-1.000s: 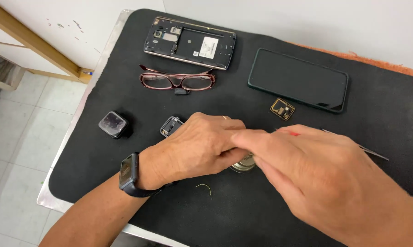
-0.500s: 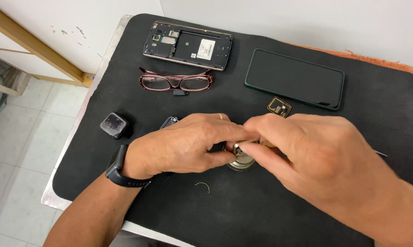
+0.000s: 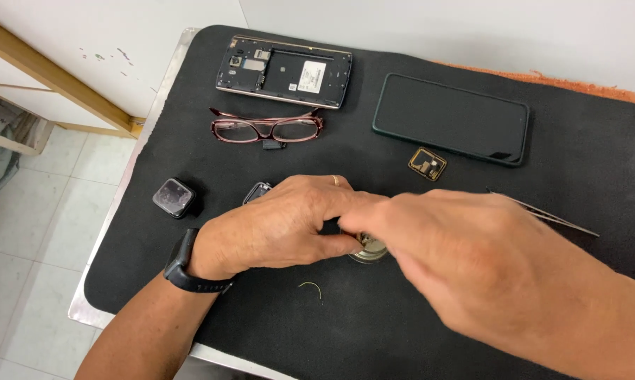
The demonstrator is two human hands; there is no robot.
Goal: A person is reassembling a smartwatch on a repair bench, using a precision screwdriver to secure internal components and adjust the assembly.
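A small round metal piece (image 3: pixel 369 248) is pinched between the left hand (image 3: pixel 278 225) and right hand (image 3: pixel 444 243), fingertips closed on it, below the glasses (image 3: pixel 267 129). Being round and mostly hidden, no long axis can be told.

I see two bare forearms, no sleeves. My left hand (image 3: pixel 282 225) has a thin gold ring (image 3: pixel 335 180) on one finger and a black band (image 3: pixel 183 264) with a dark rectangular face on the wrist. My right hand (image 3: pixel 458 246) wears nothing, slightly blurred.
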